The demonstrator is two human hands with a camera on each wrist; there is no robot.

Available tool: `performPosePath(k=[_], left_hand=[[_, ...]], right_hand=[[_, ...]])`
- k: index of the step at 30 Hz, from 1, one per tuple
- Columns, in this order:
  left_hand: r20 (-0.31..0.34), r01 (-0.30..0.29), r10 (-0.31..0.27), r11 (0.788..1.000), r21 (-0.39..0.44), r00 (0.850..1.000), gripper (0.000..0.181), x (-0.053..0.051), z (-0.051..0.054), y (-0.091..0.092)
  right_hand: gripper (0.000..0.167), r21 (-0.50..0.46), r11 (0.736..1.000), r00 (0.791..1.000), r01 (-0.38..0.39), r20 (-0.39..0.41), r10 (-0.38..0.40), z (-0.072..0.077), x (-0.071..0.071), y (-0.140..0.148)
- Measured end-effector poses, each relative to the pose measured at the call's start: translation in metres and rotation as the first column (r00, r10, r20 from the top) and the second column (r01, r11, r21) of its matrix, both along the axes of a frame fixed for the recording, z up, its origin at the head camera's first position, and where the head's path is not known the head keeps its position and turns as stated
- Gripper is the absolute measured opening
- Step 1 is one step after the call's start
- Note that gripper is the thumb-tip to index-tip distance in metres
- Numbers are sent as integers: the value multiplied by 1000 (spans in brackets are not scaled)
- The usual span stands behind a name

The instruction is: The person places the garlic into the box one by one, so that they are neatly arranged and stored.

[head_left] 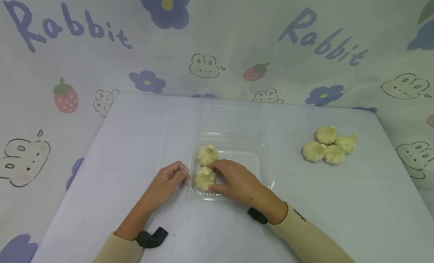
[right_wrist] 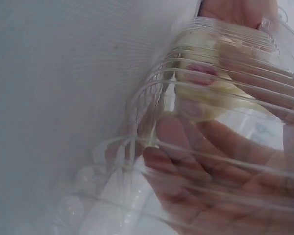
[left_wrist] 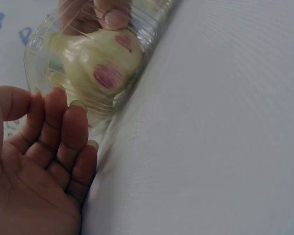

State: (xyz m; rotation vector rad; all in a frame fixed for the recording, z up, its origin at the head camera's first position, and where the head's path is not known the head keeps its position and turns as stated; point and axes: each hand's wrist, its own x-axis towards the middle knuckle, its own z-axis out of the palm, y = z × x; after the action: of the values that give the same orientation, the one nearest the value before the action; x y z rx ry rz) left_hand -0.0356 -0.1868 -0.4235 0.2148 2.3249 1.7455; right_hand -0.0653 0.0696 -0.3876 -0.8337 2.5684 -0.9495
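Observation:
A clear plastic box [head_left: 234, 197] lies open on the table, its lid [head_left: 230, 120] folded back. Inside, along the left wall, sit a far garlic bulb [head_left: 207, 155] and a near garlic bulb [head_left: 205, 179]. My right hand [head_left: 237, 182] reaches in from the right and holds the near bulb between thumb and fingers. In the left wrist view, this bulb [left_wrist: 95, 58] shows purplish patches through the plastic. My left hand [head_left: 169, 182] is at the box's left edge, thumb and forefinger pinching the rim. The right wrist view sees the right hand [right_wrist: 225, 171] through the box wall.
Several more garlic bulbs [head_left: 333, 153] lie grouped on the right of the white-covered table [head_left: 305, 210]. A patterned cloth [head_left: 230, 40] with rabbits, flowers and strawberries hangs behind. Dark wrist mounts [head_left: 152, 238] sit under both sleeves.

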Motion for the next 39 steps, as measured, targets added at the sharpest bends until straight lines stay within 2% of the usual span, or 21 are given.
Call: performPosePath(k=[11, 17, 26, 39], left_hand=[[-3, 4, -4, 1000, 7, 1000, 28, 0, -2, 0], [-16, 5, -5, 1000, 15, 1000, 28, -1, -4, -1], [-14, 6, -6, 1000, 18, 1000, 27, -1, -5, -1], [-12, 9, -9, 1000, 8, 1000, 27, -1, -3, -1]], right_hand=[[53, 36, 999, 1000, -22, -7, 22, 0, -1, 2], [52, 10, 999, 999, -35, -19, 35, 0, -2, 3], [47, -41, 999, 999, -34, 18, 34, 1, -2, 5], [38, -52, 998, 999, -33, -13, 33, 4, -2, 7]])
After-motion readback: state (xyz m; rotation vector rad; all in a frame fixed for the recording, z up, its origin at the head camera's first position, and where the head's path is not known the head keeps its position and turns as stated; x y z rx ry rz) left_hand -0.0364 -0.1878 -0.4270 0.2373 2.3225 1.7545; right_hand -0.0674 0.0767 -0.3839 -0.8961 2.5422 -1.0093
